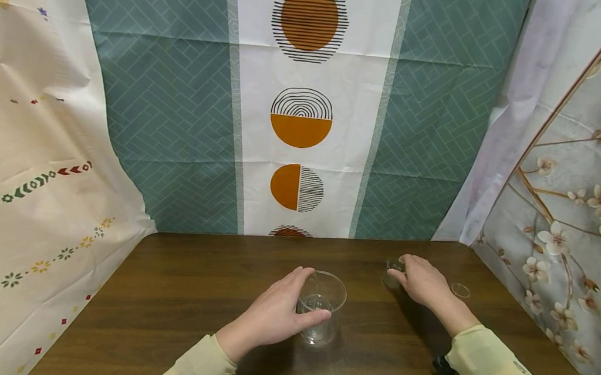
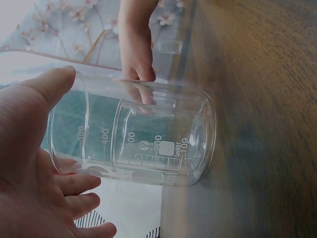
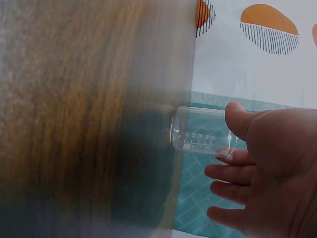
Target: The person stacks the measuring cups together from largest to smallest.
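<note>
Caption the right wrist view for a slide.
Right hand holding a small clear beaker near its top, brown tabletop below.

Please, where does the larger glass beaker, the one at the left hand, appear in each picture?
Head: the larger glass beaker is at lower middle, beside the left hand.
Left wrist: it appears sideways, across the middle.
Right wrist: not in it.
Shared landmark: the brown table.

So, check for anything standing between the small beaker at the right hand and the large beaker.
Nothing visible does: only tabletop separates the small beaker, gripped by the right hand, from the large beaker. The left hand grips the large one from its left, so the facing side is free.
</note>
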### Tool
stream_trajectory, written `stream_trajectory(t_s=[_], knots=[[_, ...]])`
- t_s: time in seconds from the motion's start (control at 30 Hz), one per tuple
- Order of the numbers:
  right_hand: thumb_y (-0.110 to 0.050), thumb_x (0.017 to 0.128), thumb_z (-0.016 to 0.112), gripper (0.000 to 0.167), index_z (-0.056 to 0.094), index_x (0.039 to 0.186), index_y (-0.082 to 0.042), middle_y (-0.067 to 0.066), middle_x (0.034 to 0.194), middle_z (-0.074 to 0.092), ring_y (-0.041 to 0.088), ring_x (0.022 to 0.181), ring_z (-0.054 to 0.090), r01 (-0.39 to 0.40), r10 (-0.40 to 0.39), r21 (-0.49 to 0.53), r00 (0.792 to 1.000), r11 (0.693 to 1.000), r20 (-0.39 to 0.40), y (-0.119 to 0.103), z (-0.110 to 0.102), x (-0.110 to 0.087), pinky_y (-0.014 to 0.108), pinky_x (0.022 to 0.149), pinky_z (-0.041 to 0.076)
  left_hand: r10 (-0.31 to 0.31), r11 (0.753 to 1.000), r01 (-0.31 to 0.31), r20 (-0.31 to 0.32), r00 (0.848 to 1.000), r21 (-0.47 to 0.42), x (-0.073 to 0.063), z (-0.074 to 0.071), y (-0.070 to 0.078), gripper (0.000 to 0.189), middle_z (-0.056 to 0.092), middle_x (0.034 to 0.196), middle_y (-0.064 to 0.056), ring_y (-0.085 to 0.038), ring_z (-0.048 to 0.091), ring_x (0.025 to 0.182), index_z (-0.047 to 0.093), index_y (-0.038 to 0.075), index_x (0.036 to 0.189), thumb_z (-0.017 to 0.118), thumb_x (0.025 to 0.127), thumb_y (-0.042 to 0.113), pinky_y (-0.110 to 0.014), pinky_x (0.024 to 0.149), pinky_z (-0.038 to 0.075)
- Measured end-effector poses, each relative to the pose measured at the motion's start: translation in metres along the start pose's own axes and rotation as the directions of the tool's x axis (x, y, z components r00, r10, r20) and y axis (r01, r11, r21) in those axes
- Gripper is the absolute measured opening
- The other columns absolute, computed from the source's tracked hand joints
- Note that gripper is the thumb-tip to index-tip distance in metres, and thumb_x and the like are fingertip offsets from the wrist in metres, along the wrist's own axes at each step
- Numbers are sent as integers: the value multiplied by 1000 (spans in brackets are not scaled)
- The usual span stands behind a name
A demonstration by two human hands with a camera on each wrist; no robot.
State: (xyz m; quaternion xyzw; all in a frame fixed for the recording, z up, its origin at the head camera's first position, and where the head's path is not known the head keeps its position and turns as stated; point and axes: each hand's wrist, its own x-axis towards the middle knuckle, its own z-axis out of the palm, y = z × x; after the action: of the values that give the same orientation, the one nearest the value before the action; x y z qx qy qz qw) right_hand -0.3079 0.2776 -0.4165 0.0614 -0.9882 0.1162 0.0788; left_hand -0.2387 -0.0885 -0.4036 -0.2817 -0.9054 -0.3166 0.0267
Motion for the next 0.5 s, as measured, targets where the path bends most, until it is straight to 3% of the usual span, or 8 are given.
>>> stream_trajectory(t_s=[0.5], knots=[[-40, 111, 68, 57, 62, 140, 10, 33, 140, 66, 54, 133, 59, -19, 19, 6, 1000, 1000, 0, -3, -1, -4, 68, 100, 54, -2, 1000, 2, -3, 1000, 0, 0, 1, 0, 101, 46, 171, -11, -35, 38, 160, 45, 7, 165, 71, 96, 75, -60, 125, 37]])
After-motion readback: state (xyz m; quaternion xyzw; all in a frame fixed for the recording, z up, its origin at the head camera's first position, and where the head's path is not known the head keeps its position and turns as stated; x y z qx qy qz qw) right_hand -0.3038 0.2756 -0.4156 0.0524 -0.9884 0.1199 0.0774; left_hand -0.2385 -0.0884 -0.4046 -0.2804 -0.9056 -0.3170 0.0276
